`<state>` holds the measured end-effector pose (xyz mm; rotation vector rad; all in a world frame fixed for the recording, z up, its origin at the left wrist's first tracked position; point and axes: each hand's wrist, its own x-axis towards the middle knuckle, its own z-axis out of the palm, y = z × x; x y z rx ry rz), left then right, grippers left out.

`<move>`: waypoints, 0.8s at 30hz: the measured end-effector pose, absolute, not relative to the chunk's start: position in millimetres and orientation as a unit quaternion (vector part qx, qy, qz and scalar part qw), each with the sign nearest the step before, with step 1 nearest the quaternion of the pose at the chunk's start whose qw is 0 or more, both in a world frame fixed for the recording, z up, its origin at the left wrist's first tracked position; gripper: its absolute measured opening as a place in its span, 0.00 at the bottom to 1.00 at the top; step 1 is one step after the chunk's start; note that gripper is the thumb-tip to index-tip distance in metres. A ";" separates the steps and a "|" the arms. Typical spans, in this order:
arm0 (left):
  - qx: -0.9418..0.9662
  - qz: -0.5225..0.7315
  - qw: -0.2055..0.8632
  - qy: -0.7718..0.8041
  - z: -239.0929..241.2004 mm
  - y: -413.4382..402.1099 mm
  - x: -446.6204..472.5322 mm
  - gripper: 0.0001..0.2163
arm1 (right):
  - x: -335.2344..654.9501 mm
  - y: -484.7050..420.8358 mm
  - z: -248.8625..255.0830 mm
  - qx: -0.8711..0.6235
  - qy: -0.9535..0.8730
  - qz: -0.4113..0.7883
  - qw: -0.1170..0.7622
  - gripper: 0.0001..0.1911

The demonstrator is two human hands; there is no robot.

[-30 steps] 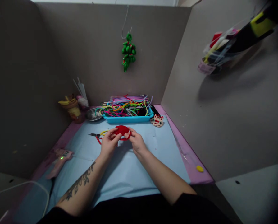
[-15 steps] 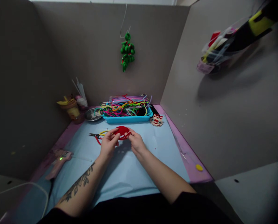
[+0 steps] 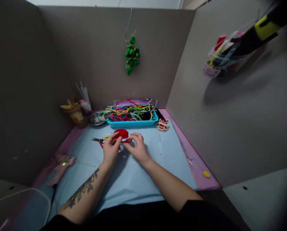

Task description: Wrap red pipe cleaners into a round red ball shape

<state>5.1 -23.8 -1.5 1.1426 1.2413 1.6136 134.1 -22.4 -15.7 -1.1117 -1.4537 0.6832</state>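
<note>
Both my hands meet over the light blue mat (image 3: pixel 133 179) at a red pipe-cleaner piece (image 3: pixel 121 134), a small coiled disc with a loose loop. My left hand (image 3: pixel 111 149) pinches the red disc from the left. My right hand (image 3: pixel 138 148) has its fingers closed on the loop end just right of it. Black scissors (image 3: pixel 96 140) with yellow and red handles lie on the mat just left of my left hand.
A blue tray (image 3: pixel 132 123) heaped with coloured pipe cleaners stands behind the hands. A metal bowl (image 3: pixel 96 118), a cup (image 3: pixel 74 113), a small red-white figure (image 3: pixel 162 125), a pink glue gun (image 3: pixel 61 166), a yellow bead (image 3: pixel 206 174) and a hanging green ornament (image 3: pixel 132 55) surround the mat. Grey walls close in.
The red piece looks smaller and more tightly coiled. My right hand has shifted left and a little nearer, drawing the loop in; the left hand keeps its pinch.
</note>
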 end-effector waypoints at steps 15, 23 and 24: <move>0.395 0.661 0.424 0.476 -10.7 -9.1 -6.7 0.20 | 156.4 -2.8 -11.6 -0.331 -0.409 0.501 0.687 0.13; 0.412 0.659 0.440 0.450 -10.2 -11.1 -5.1 0.20 | 171.9 7.2 -8.9 -0.302 -0.290 0.617 0.666 0.35; 0.417 0.654 0.446 0.446 -9.3 -11.9 -4.7 0.20 | 172.0 7.3 -8.4 -0.322 -0.302 0.621 0.648 0.34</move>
